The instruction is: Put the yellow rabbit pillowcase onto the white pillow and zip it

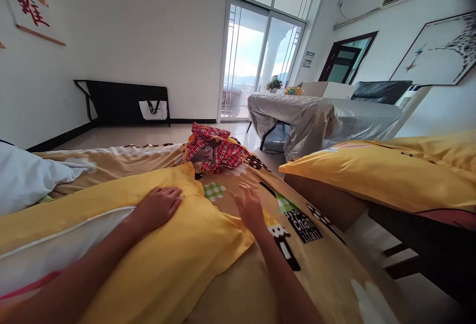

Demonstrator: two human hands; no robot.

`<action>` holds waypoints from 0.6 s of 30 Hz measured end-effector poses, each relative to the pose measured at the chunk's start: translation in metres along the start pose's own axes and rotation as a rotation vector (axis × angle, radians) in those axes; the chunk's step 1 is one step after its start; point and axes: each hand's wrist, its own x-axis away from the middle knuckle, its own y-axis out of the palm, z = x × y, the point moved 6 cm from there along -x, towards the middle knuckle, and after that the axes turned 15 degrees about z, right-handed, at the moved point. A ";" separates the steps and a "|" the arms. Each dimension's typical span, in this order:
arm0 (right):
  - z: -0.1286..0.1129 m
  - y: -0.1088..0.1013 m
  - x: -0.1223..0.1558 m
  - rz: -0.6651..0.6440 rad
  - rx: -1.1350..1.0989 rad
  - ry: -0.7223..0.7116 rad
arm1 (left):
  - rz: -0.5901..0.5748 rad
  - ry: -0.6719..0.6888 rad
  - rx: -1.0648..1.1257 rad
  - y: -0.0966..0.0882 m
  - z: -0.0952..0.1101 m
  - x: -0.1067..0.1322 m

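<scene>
My left hand [158, 206] lies flat, fingers spread, on a yellow pillow [148, 244] with a white side panel. My right hand [250, 207] is open, fingers stretched out, resting on or just above the tan patterned bedsheet [297, 225] beside the pillow's corner. A crumpled red checked cloth [213, 151] sits on the sheet just beyond both hands. Neither hand holds anything.
A second yellow pillow [383, 172] lies to the right on a dark piece of furniture. A white pillow [26, 175] is at far left. A silver-covered table [320, 115] stands ahead near the glass balcony door [256, 56]. A black folded frame [122, 100] leans on the wall.
</scene>
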 end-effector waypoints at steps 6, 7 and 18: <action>-0.065 0.056 0.065 -0.594 -0.222 -0.383 | 0.110 0.054 -0.006 -0.006 0.007 0.001; -0.061 0.061 0.069 -0.645 -0.215 -0.364 | 0.156 0.074 -0.015 -0.010 0.009 0.002; -0.002 0.062 0.044 -0.547 0.154 -0.095 | -0.076 -0.187 0.002 -0.023 -0.004 0.007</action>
